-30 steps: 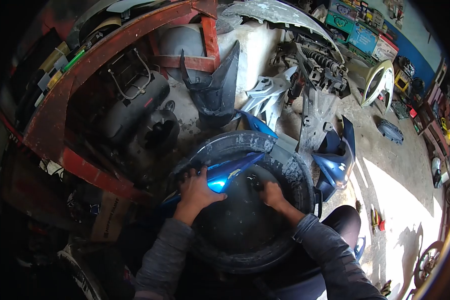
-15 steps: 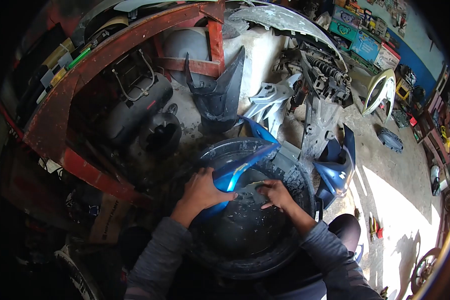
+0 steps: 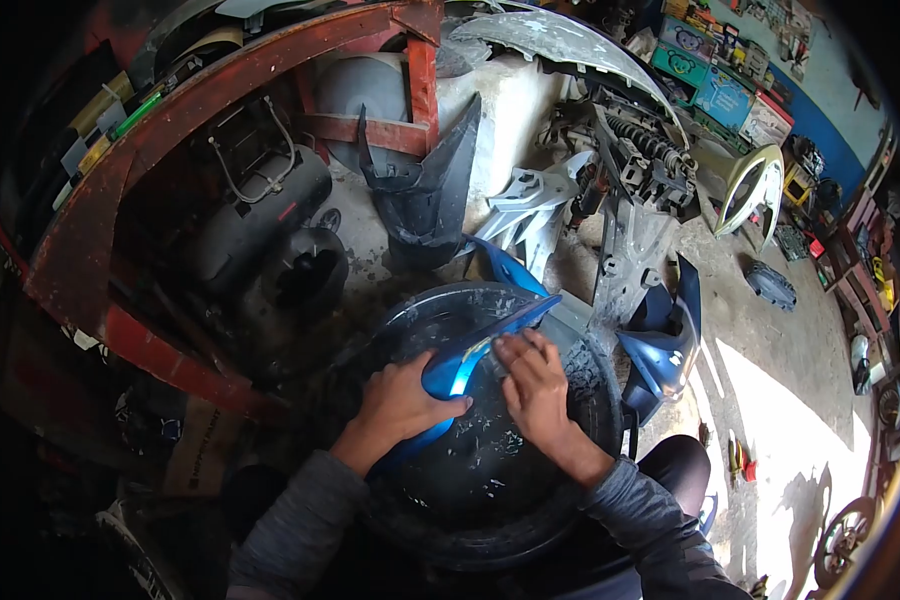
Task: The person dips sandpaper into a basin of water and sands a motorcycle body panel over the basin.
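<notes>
A glossy blue panel [image 3: 463, 374] is held at a slant over a round black tub [image 3: 470, 553] of dark water. My left hand [image 3: 402, 402] grips the panel's left edge, thumb across its face. Against the panel's upper right side presses my right hand [image 3: 536, 385], its fingers bent together over a small greyish thing, possibly a pad, mostly hidden beneath them. Light flecks float on the water below both hands.
Behind the tub stand a black plastic part [image 3: 422, 200] and silver-grey parts [image 3: 532, 205]. Blue fairings [image 3: 663, 340] lie right of it. A red metal frame [image 3: 160, 350] and a black tank [image 3: 265, 215] are at left.
My right hand has risen from the water to the panel, bringing the small greyish thing against it. The panel was lifted and tilted, with my left hand still holding it.
</notes>
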Tool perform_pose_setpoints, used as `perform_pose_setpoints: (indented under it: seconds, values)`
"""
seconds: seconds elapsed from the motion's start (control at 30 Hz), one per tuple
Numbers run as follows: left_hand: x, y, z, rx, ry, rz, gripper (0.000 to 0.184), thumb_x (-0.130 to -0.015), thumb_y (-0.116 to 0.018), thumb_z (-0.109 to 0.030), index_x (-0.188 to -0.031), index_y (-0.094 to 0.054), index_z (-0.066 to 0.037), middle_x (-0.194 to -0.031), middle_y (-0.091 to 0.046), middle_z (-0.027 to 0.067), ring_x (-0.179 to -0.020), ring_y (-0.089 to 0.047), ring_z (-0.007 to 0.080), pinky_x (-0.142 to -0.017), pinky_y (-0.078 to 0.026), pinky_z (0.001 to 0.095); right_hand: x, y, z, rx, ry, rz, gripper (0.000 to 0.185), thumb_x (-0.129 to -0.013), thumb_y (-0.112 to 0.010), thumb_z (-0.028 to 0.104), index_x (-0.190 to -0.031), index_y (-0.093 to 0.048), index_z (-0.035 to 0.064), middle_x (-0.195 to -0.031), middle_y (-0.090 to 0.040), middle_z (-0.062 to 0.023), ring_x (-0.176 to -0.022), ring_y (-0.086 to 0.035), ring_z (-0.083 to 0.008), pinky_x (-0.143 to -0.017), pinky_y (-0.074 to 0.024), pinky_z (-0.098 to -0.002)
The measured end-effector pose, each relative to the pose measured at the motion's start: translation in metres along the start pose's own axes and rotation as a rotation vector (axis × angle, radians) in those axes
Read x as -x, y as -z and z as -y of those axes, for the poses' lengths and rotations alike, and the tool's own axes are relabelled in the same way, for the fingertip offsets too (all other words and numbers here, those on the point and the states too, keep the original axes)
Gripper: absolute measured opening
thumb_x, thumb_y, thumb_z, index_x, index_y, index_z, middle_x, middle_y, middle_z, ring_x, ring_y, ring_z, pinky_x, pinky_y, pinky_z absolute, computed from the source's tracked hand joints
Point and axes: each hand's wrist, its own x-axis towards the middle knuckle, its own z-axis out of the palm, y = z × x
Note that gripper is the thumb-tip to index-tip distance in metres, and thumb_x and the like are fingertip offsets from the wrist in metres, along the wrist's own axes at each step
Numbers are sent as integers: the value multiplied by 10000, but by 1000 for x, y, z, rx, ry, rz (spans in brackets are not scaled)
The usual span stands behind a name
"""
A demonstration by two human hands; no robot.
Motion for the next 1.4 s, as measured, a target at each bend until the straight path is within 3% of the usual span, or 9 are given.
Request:
perform_pose_setpoints:
  seconds: [0.2,0.27,0.4,0.53,0.6,0.7,0.83,0.93,1.4]
  values:
    - [-1,-6,2,16,1,-34,992,-690,-841,-607,-1444,-592,-13,-1281,-708,256,-1162,-700,416,-1026,-541,484,2,-9,19,-156,10,-3,521,-734,-687,-52,-1252,-710,-7,-1251,-657,-150,-1187,-579,-397,-1044,-494,-485]
    - [0,-7,3,5,15,-40,984,-689,-843,-596,-1441,-594,-12,-1282,-708,255,-1162,-701,415,-1024,-543,480,-1,-8,2,-95,-103,6,520,-732,-699,-40,-1250,-713,-3,-1251,-651,-140,-1174,-580,-392,-1032,-500,-485]
    - [0,-11,4,36,-8,-95,975,-672,-859,-558,-1429,-597,-1,-1307,-695,257,-1177,-696,406,-1027,-543,472,2,-4,24,-140,-16,37,477,-777,-693,-61,-1250,-717,-4,-1237,-657,-129,-1148,-588,-370,-1000,-502,-466]
    - [2,-10,4,41,-27,-152,967,-667,-867,-523,-1424,-593,12,-1324,-688,253,-1188,-691,404,-1033,-538,470,-4,-9,8,-82,-125,7,411,-815,-720,-21,-1226,-712,-27,-1214,-664,-141,-1170,-587,-365,-1032,-482,-462]
    - [2,-8,3,53,-13,-123,963,-670,-867,-516,-1425,-591,14,-1333,-682,254,-1197,-686,405,-1038,-535,469,-2,-9,10,-4,-68,1,486,-774,-736,-15,-1259,-697,-11,-1244,-645,-132,-1162,-573,-364,-980,-523,-443]
    - [4,-6,-1,70,-4,-104,962,-672,-867,-509,-1426,-585,18,-1352,-670,258,-1215,-677,406,-1048,-529,467,-1,-2,27,-114,-26,14,385,-859,-697,-24,-1244,-701,-29,-1220,-647,-149,-1136,-578,-360,-982,-479,-464]
    - [4,-10,0,62,-16,-124,967,-672,-867,-511,-1426,-581,22,-1369,-656,266,-1227,-669,409,-1052,-526,468,-3,-3,19,-78,-106,9,391,-854,-723,5,-1244,-703,-19,-1218,-657,-145,-1173,-575,-376,-1022,-484,-478]
    - [5,-13,4,65,-50,-158,970,-672,-868,-509,-1428,-576,24,-1360,-659,266,-1223,-669,412,-1048,-527,473,1,-3,32,-150,19,-11,381,-859,-717,6,-1239,-705,-16,-1215,-656,-146,-1141,-580,-377,-1003,-493,-481]
    - [8,-12,-1,46,-35,-178,955,-690,-863,-492,-1436,-566,26,-1344,-664,257,-1196,-678,425,-1019,-542,485,-1,-5,24,-42,0,1,453,-811,-722,-12,-1263,-693,-23,-1246,-657,-162,-1160,-568,-409,-1005,-503,-495]
